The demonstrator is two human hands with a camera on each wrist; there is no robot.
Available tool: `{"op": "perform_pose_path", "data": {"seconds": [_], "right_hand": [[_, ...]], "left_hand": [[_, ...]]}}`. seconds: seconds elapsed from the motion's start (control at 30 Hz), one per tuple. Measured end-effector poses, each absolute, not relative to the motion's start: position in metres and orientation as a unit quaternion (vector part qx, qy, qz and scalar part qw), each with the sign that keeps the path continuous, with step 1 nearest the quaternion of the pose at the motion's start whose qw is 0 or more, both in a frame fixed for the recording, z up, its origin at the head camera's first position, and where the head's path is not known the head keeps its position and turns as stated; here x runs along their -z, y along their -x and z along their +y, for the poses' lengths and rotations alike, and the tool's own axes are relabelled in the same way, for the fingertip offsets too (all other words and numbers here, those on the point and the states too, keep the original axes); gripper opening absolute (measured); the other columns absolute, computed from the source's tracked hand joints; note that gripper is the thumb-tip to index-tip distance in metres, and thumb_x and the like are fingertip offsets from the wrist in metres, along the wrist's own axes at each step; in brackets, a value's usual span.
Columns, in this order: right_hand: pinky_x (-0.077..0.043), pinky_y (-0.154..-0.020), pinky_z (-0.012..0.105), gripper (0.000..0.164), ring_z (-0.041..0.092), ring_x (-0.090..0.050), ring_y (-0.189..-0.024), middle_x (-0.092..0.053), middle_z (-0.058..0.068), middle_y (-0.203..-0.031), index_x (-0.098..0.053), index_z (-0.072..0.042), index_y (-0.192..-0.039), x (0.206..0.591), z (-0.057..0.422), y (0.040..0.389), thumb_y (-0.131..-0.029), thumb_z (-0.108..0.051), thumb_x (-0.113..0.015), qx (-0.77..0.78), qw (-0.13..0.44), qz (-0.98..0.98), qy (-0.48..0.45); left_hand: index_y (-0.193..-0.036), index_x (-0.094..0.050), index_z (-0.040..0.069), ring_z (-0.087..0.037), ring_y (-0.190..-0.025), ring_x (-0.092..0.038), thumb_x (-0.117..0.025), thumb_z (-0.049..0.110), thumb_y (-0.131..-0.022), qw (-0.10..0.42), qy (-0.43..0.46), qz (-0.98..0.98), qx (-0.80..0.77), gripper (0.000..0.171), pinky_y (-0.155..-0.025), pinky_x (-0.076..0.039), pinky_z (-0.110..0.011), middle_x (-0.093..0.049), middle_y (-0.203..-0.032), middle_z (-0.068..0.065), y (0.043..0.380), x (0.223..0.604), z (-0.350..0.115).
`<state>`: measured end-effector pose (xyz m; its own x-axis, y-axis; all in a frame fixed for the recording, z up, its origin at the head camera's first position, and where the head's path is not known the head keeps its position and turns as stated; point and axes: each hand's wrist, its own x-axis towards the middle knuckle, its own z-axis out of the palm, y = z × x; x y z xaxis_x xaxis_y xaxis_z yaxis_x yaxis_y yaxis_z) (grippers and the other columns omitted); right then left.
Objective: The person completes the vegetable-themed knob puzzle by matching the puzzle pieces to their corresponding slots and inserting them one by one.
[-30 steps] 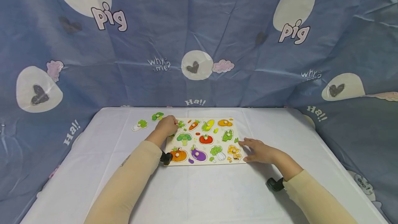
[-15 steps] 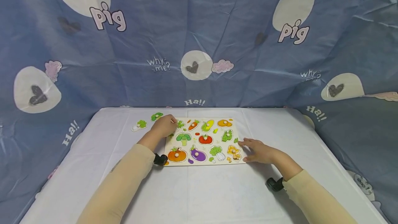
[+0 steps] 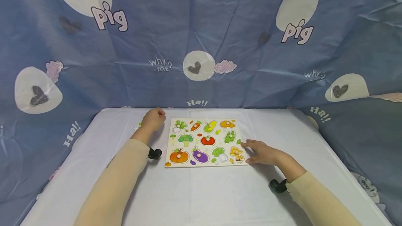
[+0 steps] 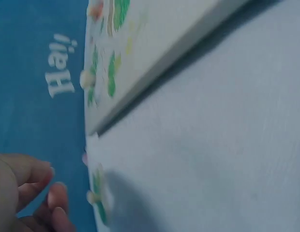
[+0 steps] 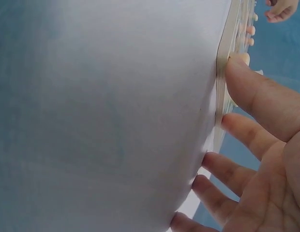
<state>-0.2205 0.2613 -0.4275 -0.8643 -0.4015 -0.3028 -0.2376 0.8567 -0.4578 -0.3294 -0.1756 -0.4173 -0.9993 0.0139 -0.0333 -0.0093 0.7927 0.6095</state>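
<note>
A vegetable knob puzzle board (image 3: 201, 166) lies flat on the table, filled with pictures such as a tomato, a pumpkin and an eggplant. My left hand (image 3: 153, 118) hovers beyond the board's far left corner, fingers loosely bent. In the left wrist view, nothing sits between its fingertips (image 4: 57, 195), close to a loose green piece with a knob (image 4: 99, 193). That hand mostly hides a loose bok choy piece (image 3: 137, 127) in the head view. My right hand (image 3: 262, 152) spreads along the board's right side, thumb and index finger touching its edge.
A white cloth covers the table (image 3: 216, 194). Behind it hangs a blue printed curtain (image 3: 201, 90), meeting the table's far edge. Dark wrist cameras sit on both wrists. A radish piece with a knob (image 3: 179, 126) occupies the board's far left corner.
My left hand has lifted away from the radish piece at the board's far left corner and moved left, covering the loose broccoli piece seen earlier. The right hand stays put.
</note>
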Motion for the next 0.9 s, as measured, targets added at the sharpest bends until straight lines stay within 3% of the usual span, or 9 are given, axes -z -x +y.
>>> {"op": "perform_pose_path", "data": {"seconds": [0.2,0.53,0.9], "right_hand": [[-0.022,-0.113,0.068,0.073,0.049,-0.021,-0.146,-0.027,0.024,-0.16,-0.047,-0.011,-0.15,0.43,0.261,0.22,-0.087,-0.03,-0.078,0.212,0.202,0.943,0.158],[-0.022,-0.113,0.068,0.072,0.05,-0.022,-0.145,-0.028,0.025,-0.159,-0.047,-0.01,-0.149,0.429,0.262,0.219,-0.087,-0.03,-0.078,0.212,0.197,0.942,0.168],[-0.022,-0.112,0.068,0.072,0.05,-0.023,-0.145,-0.028,0.026,-0.159,-0.047,-0.01,-0.149,0.43,0.262,0.221,-0.087,-0.03,-0.078,0.209,0.195,0.942,0.174]], "left_hand": [[-0.134,-0.056,0.002,-0.04,-0.119,-0.055,-0.045,0.019,-0.105,0.0,0.038,0.943,-0.331,0.035,-0.094,-0.048,-0.051,-0.054,-0.135,-0.023,0.337,0.428,-0.185],[-0.135,-0.055,0.001,-0.043,-0.117,-0.056,-0.047,0.015,-0.102,-0.031,0.078,0.95,-0.3,0.037,-0.097,-0.047,-0.054,-0.051,-0.134,-0.026,0.341,0.444,-0.182],[-0.133,-0.059,0.001,-0.04,-0.118,-0.055,-0.048,0.012,-0.104,-0.02,0.085,0.944,-0.318,0.033,-0.101,-0.045,-0.051,-0.051,-0.132,-0.024,0.342,0.445,-0.177]]}}
